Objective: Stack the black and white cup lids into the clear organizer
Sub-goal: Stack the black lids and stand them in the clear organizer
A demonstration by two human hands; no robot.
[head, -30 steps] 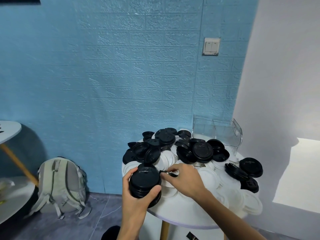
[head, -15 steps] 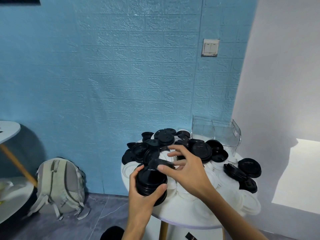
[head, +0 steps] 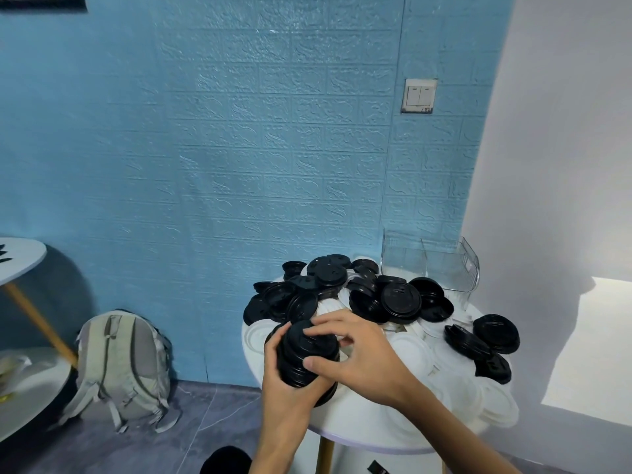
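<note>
My left hand (head: 285, 388) holds a stack of black lids (head: 306, 357) from below, over the near left part of the round white table (head: 362, 429). My right hand (head: 355, 354) lies over the top of that stack, its thumb and fingers curled round the top lid. A heap of loose black lids (head: 400, 297) covers the back of the table. White lids (head: 410, 354) lie spread beneath and to the right. The clear organizer (head: 431, 265) stands at the back right with nothing visible in it.
A few more black lids (head: 496, 333) lie at the table's right edge. A grey backpack (head: 124, 360) leans against the blue wall on the floor to the left. Another white table (head: 20, 258) stands at the far left.
My right hand has brought a black lid from the heap down onto the stack held in my left hand. The stack has stayed at the near left part of the table.
</note>
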